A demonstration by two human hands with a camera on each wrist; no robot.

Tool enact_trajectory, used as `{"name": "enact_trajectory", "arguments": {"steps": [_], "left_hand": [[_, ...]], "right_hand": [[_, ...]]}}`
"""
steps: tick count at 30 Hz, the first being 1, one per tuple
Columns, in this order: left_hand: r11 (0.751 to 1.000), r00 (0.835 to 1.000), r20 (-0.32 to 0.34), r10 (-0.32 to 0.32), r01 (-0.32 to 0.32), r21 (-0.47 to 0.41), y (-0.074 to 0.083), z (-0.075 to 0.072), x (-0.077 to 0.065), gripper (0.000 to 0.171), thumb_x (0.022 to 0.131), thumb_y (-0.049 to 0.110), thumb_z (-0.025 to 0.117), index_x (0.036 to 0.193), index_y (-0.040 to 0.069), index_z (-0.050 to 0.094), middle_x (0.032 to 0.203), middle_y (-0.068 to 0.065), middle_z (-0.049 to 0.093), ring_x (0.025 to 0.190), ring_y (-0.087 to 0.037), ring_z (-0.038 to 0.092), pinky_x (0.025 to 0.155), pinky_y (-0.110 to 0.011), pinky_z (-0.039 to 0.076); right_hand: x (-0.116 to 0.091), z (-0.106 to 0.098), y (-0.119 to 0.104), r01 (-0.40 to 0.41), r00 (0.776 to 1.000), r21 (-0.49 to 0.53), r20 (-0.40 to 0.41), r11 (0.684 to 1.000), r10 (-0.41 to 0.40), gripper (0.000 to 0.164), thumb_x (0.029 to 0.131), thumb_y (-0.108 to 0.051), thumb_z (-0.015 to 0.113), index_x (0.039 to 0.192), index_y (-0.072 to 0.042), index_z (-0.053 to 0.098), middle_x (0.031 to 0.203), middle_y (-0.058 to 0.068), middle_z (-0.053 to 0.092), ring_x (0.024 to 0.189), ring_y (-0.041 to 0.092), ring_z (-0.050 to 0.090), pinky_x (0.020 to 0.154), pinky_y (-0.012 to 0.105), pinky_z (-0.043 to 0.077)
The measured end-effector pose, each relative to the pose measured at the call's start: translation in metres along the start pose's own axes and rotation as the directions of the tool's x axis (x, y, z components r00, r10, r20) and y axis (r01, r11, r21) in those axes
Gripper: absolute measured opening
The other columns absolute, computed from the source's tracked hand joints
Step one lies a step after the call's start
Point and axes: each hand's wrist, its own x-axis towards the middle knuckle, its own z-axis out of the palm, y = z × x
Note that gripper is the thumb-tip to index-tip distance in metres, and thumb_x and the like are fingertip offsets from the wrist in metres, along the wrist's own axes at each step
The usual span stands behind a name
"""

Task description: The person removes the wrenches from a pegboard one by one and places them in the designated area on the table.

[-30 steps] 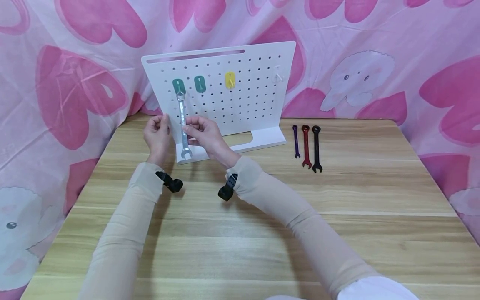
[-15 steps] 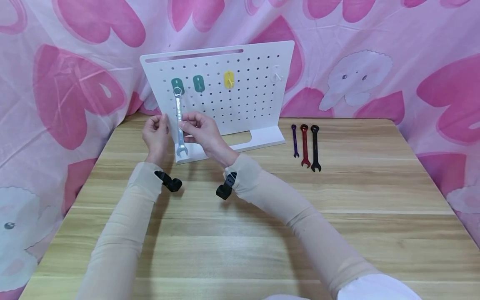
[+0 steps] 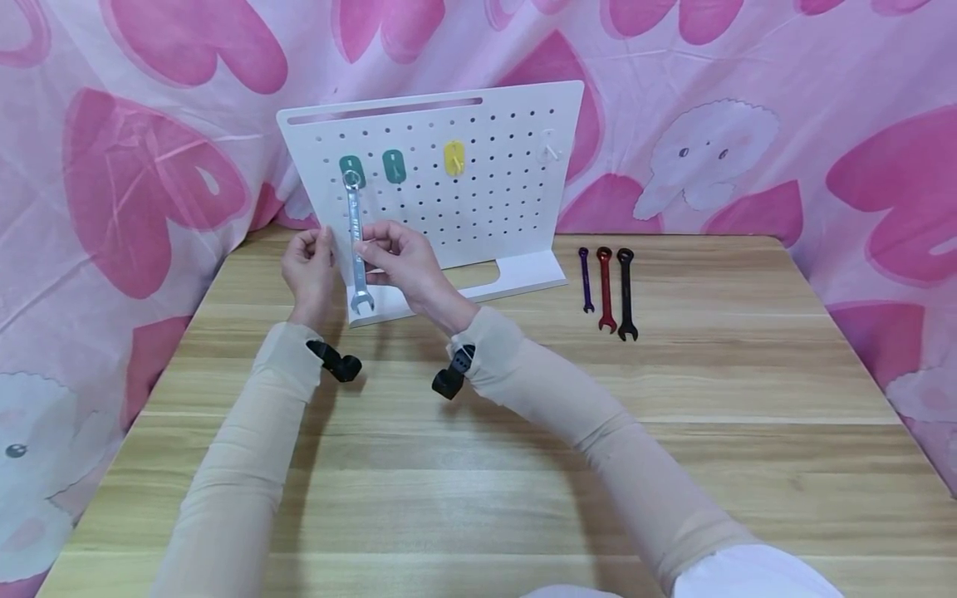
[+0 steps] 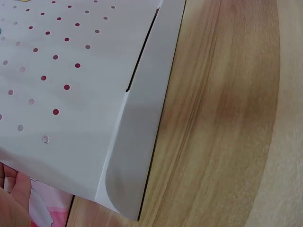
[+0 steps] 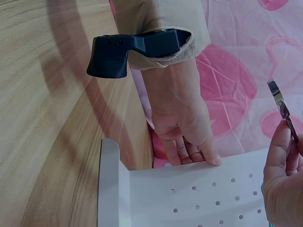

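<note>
A silver combination wrench (image 3: 355,218) stands nearly upright before the white pegboard (image 3: 523,98), its ring end up and open end down. My right hand (image 3: 407,264) pinches its shank between thumb and fingers. The ring end overlaps the leftmost green hook (image 3: 347,161); I cannot tell whether the hook's peg passes through it. My left hand (image 3: 308,270) grips the board's left edge, thumb at the front and fingers behind, as the right wrist view shows. The left wrist view catches only part of that hand (image 4: 15,203), beside the board's perforated face.
Another green hook (image 3: 394,167), a yellow hook (image 3: 454,158) and a clear hook (image 3: 549,147) are mounted farther right. A purple wrench (image 3: 586,280), a red wrench (image 3: 606,291) and a black wrench (image 3: 626,295) lie on the wooden table (image 3: 478,490) right of the board.
The silver wrench has risen slightly in my right hand, bringing its ring end higher over the leftmost green hook. My left hand stays at the board's edge.
</note>
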Motion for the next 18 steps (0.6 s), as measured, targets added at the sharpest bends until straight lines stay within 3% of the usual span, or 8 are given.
{"name": "enact_trajectory", "arguments": {"steps": [11,18], "left_hand": [[1.000,1.000,-0.023,0.014,-0.015,-0.027,-0.002,0.002,0.001,0.030,0.085,0.044,0.060,0.101,0.018,0.061,0.099,0.003,0.057,0.093,-0.009,0.051,0.091,-0.027,0.048],[0.999,1.000,-0.022,0.000,-0.001,-0.041,-0.002,0.002,0.001,0.031,0.085,0.045,0.059,0.102,0.019,0.060,0.100,0.003,0.056,0.093,-0.010,0.050,0.087,-0.024,0.046]], "right_hand": [[-0.008,-0.014,0.001,-0.012,0.999,-0.004,-0.034,1.000,0.012,0.021,0.089,-0.010,0.064,0.110,-0.006,0.061,0.085,0.000,0.056,0.071,0.012,0.058,0.072,0.028,0.056],[-0.012,-0.027,0.004,0.023,0.999,0.017,-0.047,1.000,-0.022,0.021,0.088,-0.007,0.064,0.109,-0.004,0.061,0.084,0.001,0.058,0.068,0.013,0.059,0.068,0.027,0.056]]}}
